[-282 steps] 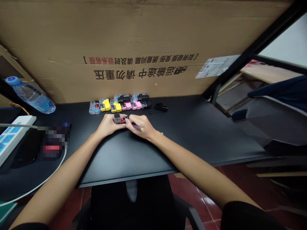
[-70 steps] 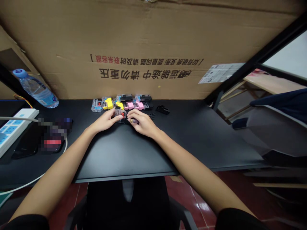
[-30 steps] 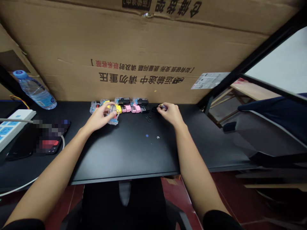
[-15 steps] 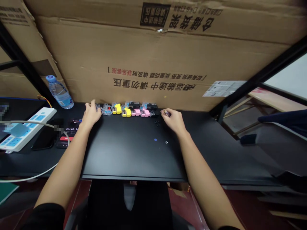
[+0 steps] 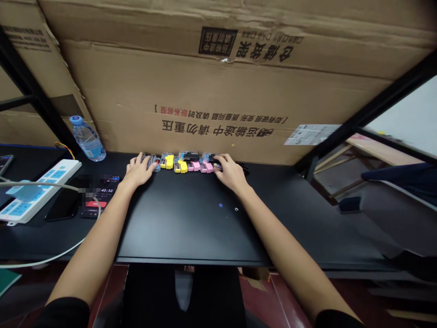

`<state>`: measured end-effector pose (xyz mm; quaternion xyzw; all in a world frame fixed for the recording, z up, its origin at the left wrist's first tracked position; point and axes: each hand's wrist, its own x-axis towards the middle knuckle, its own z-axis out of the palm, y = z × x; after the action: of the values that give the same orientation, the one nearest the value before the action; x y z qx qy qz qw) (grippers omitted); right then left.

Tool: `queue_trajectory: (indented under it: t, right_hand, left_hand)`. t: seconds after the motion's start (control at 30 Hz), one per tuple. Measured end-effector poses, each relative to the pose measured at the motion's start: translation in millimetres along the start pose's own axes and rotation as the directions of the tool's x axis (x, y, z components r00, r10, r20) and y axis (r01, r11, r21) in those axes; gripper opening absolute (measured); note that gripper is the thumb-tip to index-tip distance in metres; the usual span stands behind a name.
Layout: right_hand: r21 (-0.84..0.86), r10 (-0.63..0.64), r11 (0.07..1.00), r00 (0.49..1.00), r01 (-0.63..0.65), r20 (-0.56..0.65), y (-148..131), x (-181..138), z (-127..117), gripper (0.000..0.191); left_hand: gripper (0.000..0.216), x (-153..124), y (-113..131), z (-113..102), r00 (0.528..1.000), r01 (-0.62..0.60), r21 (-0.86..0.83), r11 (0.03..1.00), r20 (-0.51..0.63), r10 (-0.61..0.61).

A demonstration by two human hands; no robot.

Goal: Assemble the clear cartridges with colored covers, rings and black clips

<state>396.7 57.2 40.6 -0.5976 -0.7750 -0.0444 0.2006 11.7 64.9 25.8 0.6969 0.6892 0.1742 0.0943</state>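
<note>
A row of small ink cartridges (image 5: 180, 163), clear, yellow, pink and black, lies along the back of the black desk (image 5: 191, 228) against the cardboard. My left hand (image 5: 137, 169) rests with fingers spread at the row's left end, thumb and fingertips touching a clear cartridge with a red part (image 5: 154, 161). At the row's right end my right hand (image 5: 230, 172) has its fingers curled over the pink and black cartridges (image 5: 208, 165). What its fingers hold is hidden. A small black part (image 5: 243, 168) lies just behind it.
A big cardboard box (image 5: 218, 91) walls off the back of the desk. A water bottle (image 5: 87, 139), a white power strip (image 5: 37, 189), a phone showing a timer (image 5: 102, 193) and a cable lie to the left. Two tiny round bits (image 5: 221, 205) sit mid-desk. A chair (image 5: 392, 205) stands at the right.
My left hand carried the clear cartridge from mid-desk to the row's left end and let go of it. My right hand moved back, then left to the row's right end. The view tilted up.
</note>
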Motion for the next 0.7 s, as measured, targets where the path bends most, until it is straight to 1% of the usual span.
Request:
queue_trajectory:
  t: [0.1, 0.17, 0.27, 0.37, 0.47, 0.53, 0.57, 0.63, 0.67, 0.7]
  right_hand:
    - [-0.153, 0.021, 0.988, 0.99, 0.001, 0.138, -6, 21, -4, 0.053]
    - [-0.223, 0.023, 0.975, 0.978, 0.024, 0.205, -9, 34, -6, 0.054]
    - [-0.279, -0.015, 0.956, 0.965, 0.09, 0.261, -14, 47, -7, 0.051]
    - [-0.315, -0.033, 0.941, 0.962, 0.121, 0.271, -17, 53, -6, 0.046]
    - [-0.294, -0.029, 0.951, 0.975, 0.095, 0.222, -16, 49, -9, 0.044]
    - [-0.208, -0.054, 0.975, 0.99, 0.08, 0.128, -16, 38, -13, 0.045]
    - [-0.14, -0.072, 0.987, 0.996, 0.08, 0.06, -16, 30, -15, 0.047]
    - [0.034, -0.082, 0.996, 0.992, 0.086, -0.098, -21, 12, -18, 0.047]
    - [0.132, -0.069, 0.987, 0.987, 0.088, -0.148, -24, 2, -18, 0.046]
    - [0.227, -0.058, 0.969, 0.984, 0.096, -0.168, -28, -7, -18, 0.044]
  left_hand:
    - [0.083, 2, -1, 5, 1.0, -0.007, -0.012, 1.0, 0.004, 0.007]
    - [0.083, 2, 1, 6, 1.0, -0.004, -0.012, 1.0, 0.009, 0.004]
    - [0.081, 0, 7, 6, 0.999, -0.028, 0.005, 1.0, 0.023, 0.028]
    - [0.08, -3, 13, 7, 0.997, -0.065, 0.027, 0.998, 0.051, 0.064]
    - [0.077, -5, 14, 9, 0.997, -0.055, 0.036, 0.998, 0.065, 0.052]
    - [0.075, -6, 16, 10, 0.997, -0.051, 0.029, 0.998, 0.055, 0.05]
    - [0.075, -6, 17, 9, 0.998, -0.06, 0.022, 0.998, 0.034, 0.059]
    - [0.074, -8, 23, 6, 0.993, -0.109, -0.009, 0.994, -0.051, 0.109]
    - [0.072, -10, 28, 4, 0.982, -0.156, -0.036, 0.987, -0.11, 0.151]
    - [0.069, -12, 34, 2, 0.966, -0.215, -0.083, 0.973, -0.164, 0.2]
